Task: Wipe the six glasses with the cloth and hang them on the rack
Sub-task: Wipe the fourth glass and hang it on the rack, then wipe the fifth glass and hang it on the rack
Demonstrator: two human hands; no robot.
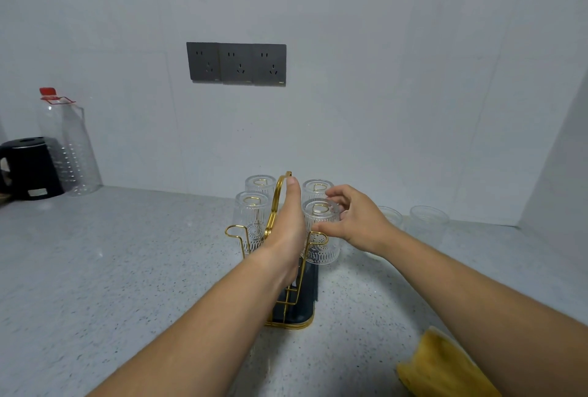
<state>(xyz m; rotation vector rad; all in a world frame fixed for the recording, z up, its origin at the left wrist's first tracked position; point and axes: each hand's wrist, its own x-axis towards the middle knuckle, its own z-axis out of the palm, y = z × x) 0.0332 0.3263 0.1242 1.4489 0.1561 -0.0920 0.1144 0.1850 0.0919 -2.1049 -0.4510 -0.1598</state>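
1. Your right hand (356,221) curls round the near right glass (323,247), which sits upside down on a prong of the rack (288,325); the thumb is low on its side, the fingers over its base
2. Your left hand (286,231) lies against the gold handle (276,194) with the thumb along it; the fingers are hidden, so I cannot tell whether they close on the wire
3. On the rack hang three more glasses (251,218); two glasses (428,221) stand on the counter (127,269) behind your right wrist, so two look left to do
4. The cloth (442,365) lies by your right forearm
5. The glass is likely thin, slick and brittle: take each one round its ribbed wall, not the rim, and lower it gently onto the wire
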